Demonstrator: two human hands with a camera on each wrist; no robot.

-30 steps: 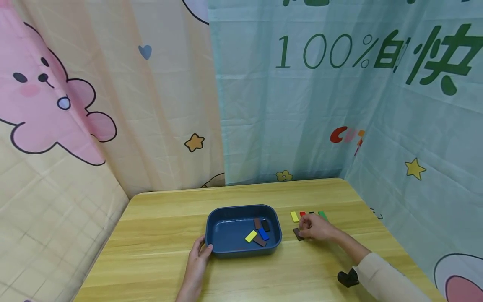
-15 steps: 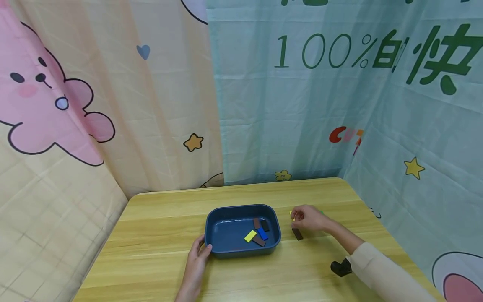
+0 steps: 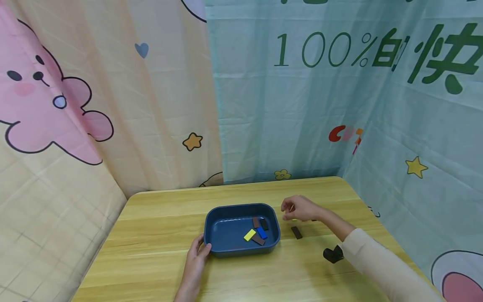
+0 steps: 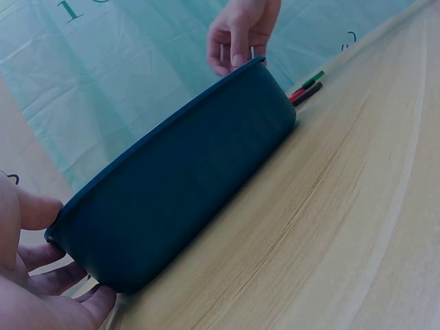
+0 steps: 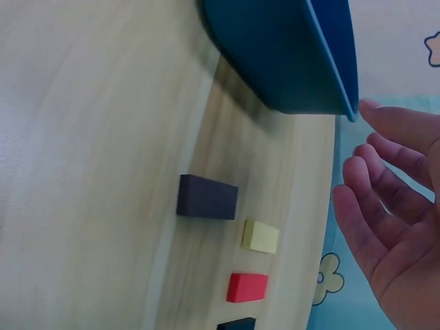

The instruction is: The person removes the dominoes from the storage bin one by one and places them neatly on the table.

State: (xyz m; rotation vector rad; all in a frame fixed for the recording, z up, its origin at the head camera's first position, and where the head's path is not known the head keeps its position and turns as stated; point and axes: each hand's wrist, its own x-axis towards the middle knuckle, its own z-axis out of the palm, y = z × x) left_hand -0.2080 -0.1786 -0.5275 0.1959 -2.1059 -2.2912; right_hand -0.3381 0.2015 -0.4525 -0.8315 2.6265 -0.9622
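Note:
My left hand [image 3: 195,262] grips the left front corner of a dark blue rectangular tray [image 3: 241,253], thumb at the rim and fingers against its outer wall. Inside, toward the right, lie a yellow block [image 3: 249,235], a blue block [image 3: 262,233] and several brown and black ones. My right hand [image 3: 302,208] hovers just right of the tray, fingers loosely bent; the right wrist view shows nothing held. Beneath and nearer lies a dark brown block [image 3: 296,233]. In the right wrist view a yellow block [image 5: 260,236], a red block [image 5: 247,287] and a black block [image 5: 237,324] line up beyond it.
A green block [image 4: 313,80] shows past the tray in the left wrist view. A black object [image 3: 333,254] is at the right sleeve's cuff. The wooden table [image 3: 158,226] ends at printed curtains [image 3: 279,126] at the back and sides.
My right hand has moved from the dark brown block, leftward and away from me toward the tray's right end. That block stays on the table. The left hand keeps its grip on the tray.

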